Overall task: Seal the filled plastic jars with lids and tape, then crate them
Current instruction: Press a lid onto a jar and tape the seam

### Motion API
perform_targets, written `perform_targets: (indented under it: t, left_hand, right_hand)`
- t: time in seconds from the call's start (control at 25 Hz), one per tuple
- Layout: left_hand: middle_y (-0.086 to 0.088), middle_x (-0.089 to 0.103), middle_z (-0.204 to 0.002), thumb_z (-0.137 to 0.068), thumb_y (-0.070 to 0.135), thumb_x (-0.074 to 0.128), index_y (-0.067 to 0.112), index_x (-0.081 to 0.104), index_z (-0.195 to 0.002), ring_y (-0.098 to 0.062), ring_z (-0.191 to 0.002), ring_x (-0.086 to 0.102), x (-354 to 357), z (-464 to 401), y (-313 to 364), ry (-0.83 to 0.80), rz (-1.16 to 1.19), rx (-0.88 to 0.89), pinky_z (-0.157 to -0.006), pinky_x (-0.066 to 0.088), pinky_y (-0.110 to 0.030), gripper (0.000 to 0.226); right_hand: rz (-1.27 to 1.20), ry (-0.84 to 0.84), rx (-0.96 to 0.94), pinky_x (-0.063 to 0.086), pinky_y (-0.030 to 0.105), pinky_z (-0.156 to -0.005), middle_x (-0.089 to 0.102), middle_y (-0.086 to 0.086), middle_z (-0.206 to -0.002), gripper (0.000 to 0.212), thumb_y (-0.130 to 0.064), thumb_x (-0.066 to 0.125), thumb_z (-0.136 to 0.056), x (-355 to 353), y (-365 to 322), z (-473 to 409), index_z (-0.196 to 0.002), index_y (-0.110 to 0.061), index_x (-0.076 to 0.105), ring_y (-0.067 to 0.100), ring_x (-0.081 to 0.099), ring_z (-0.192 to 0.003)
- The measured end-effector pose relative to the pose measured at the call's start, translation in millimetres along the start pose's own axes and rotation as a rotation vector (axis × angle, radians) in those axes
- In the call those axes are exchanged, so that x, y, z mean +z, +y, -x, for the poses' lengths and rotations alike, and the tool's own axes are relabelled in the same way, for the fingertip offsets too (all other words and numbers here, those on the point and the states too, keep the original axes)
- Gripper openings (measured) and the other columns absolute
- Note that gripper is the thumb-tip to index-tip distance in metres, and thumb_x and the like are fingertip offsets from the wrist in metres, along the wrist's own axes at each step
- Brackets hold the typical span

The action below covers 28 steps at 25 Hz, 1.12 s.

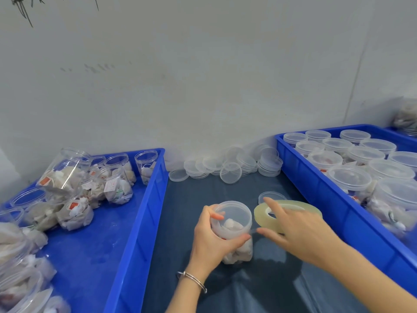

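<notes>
Two big blue crates take up most of the view. The left crate (126, 233) holds filled jars with no lids (117, 177), some upright and some tipped over in a pile. The right crate (320, 188) is packed with jars that already have lids on (348, 177). Between them is a dark table (180, 211), and at the back of it, against the wall, there's a loose heap of clear lids (225, 164).

In the middle of the table stands the jar being worked on (233, 229), lid on, with white packets inside. The left hand (212, 239) is wrapped around its side, thumb in front and fingers curled round the lid edge. The right hand (295, 231) has a yellowish roll of tape (286, 214) on it, fingers through the hole, held right beside the jar's lid. A strip of tape looks stretched between roll and jar, though it's hard to be sure. One spare lid (270, 196) sits just behind the roll. There's a thin bracelet (194, 279) on the left wrist.
</notes>
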<state>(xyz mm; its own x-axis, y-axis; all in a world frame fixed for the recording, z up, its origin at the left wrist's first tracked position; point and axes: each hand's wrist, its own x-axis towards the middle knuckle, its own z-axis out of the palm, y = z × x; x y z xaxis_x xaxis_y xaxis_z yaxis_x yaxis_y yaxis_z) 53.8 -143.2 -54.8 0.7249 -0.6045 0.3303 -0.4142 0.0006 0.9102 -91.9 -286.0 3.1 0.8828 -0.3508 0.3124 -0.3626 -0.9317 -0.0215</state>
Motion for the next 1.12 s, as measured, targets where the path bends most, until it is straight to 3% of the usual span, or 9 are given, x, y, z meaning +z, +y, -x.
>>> perform_targets:
  t: [0.04,0.12,0.24,0.32,0.44,0.52,0.68,0.92,1.12]
  left_hand:
    - [0.017,0.061,-0.111,-0.048,0.03,0.094,0.02,0.045,-0.087,-0.001,-0.11,0.057,-5,-3,-2,-0.03,-0.004,-0.002,-0.088,0.048,-0.023,0.064]
    - [0.022,0.06,-0.11,-0.047,0.031,0.094,0.02,0.045,-0.086,-0.003,-0.11,0.059,-13,-6,-2,-0.073,-0.005,-0.006,-0.087,0.048,-0.021,0.064]
    - [0.025,0.059,-0.11,-0.044,0.036,0.093,0.016,0.046,-0.086,-0.004,-0.108,0.06,-17,-10,-1,-0.12,-0.013,-0.007,-0.087,0.048,-0.022,0.066]
    - [0.023,0.06,-0.111,-0.043,0.035,0.092,0.013,0.045,-0.086,-0.004,-0.108,0.061,-21,-12,0,-0.145,0.007,-0.012,-0.09,0.049,-0.027,0.067]
    - [0.015,0.06,-0.116,-0.044,0.029,0.092,0.011,0.045,-0.087,-0.005,-0.109,0.061,-26,-14,2,-0.186,0.031,-0.026,-0.091,0.05,-0.034,0.066]
    - [0.011,0.06,-0.119,-0.047,0.018,0.094,0.01,0.045,-0.087,-0.004,-0.109,0.061,-27,-14,3,-0.203,0.037,-0.036,-0.091,0.05,-0.032,0.064]
    - [0.006,0.063,-0.12,-0.047,0.012,0.094,0.007,0.044,-0.088,-0.002,-0.111,0.06,-30,-12,3,-0.219,0.077,-0.072,-0.086,0.052,-0.024,0.065]
    - [0.003,0.063,-0.118,-0.055,-0.003,0.089,0.008,0.041,-0.09,0.001,-0.11,0.059,-34,-12,-1,-0.267,0.073,-0.112,-0.079,0.051,-0.02,0.06]
    - [0.0,0.062,-0.123,-0.057,0.002,0.09,0.01,0.041,-0.091,0.0,-0.116,0.057,-37,-16,-4,-0.322,0.064,-0.109,-0.09,0.047,-0.021,0.061]
  right_hand:
    - [-0.037,-0.063,-0.012,0.044,0.026,-0.077,0.059,-0.02,-0.117,0.061,-0.071,0.027,-0.088,-5,9,0,-0.136,-0.034,0.033,0.008,0.058,-0.101]
    - [-0.014,-0.152,-0.078,0.038,0.024,-0.085,0.062,-0.016,-0.1,0.049,-0.07,0.025,-0.085,-16,23,2,-0.101,-0.033,0.051,0.007,0.055,-0.087]
    - [0.113,-0.218,-0.129,0.021,0.022,-0.102,0.053,-0.01,-0.072,0.048,-0.067,0.022,-0.083,-31,38,4,-0.068,-0.025,0.041,0.003,0.046,-0.073]
    - [0.15,-0.238,-0.094,0.015,0.024,-0.105,0.053,-0.013,-0.074,0.044,-0.065,0.022,-0.084,-41,52,6,-0.066,-0.028,0.038,-0.004,0.045,-0.079]
    - [0.117,-0.307,-0.007,0.036,0.023,-0.087,0.048,-0.011,-0.074,0.039,-0.06,0.023,-0.08,-51,71,11,-0.068,-0.026,0.038,-0.004,0.041,-0.082]
    - [0.068,-0.327,0.054,0.043,0.024,-0.072,0.046,-0.011,-0.077,0.036,-0.058,0.026,-0.081,-48,74,13,-0.071,-0.026,0.04,-0.003,0.041,-0.082]
    - [0.149,-0.235,0.089,0.037,0.024,-0.059,0.044,-0.011,-0.08,0.037,-0.057,0.027,-0.087,-25,64,-9,-0.073,-0.025,0.037,0.001,0.039,-0.088]
    - [0.177,-0.096,0.157,0.032,0.027,-0.062,0.043,-0.009,-0.084,0.04,-0.06,0.031,-0.088,13,38,-56,-0.078,-0.022,0.038,0.01,0.034,-0.089]
    - [0.135,-0.041,0.137,0.034,0.03,-0.066,0.041,-0.009,-0.088,0.038,-0.058,0.033,-0.089,25,19,-75,-0.084,-0.021,0.04,0.013,0.04,-0.094]
